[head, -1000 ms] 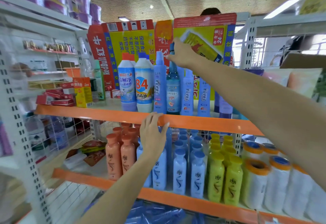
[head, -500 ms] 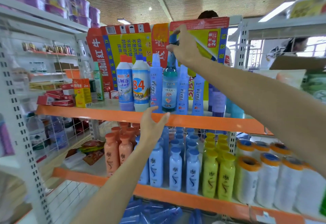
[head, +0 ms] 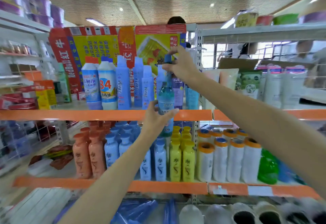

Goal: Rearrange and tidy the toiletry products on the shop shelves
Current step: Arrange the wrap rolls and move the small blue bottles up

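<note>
A tall teal-green bottle (head: 165, 96) with a blue cap hangs in front of the upper orange shelf edge (head: 70, 114). My right hand (head: 181, 65) pinches its cap and neck from above. My left hand (head: 156, 118) grips its lower body from below and the left. Behind it on the upper shelf stand several tall light-blue bottles (head: 123, 84), a white bottle marked 84 (head: 107, 86) and a white-and-blue cleaner bottle (head: 90, 84). A purple bottle (head: 178, 93) stands just right of the held one.
The shelf below holds orange bottles (head: 89, 155), blue-and-white bottles (head: 111, 149), yellow bottles (head: 181, 158), wrapped white rolls (head: 227, 160) and a green bottle (head: 267, 167). Large red-and-yellow cartons (head: 95, 47) stand behind the upper row. A person's head shows above them.
My right hand has lifted the teal bottle out of the upper row and brought it right and forward. My left hand left the shelf edge and took hold of the bottle's body.
</note>
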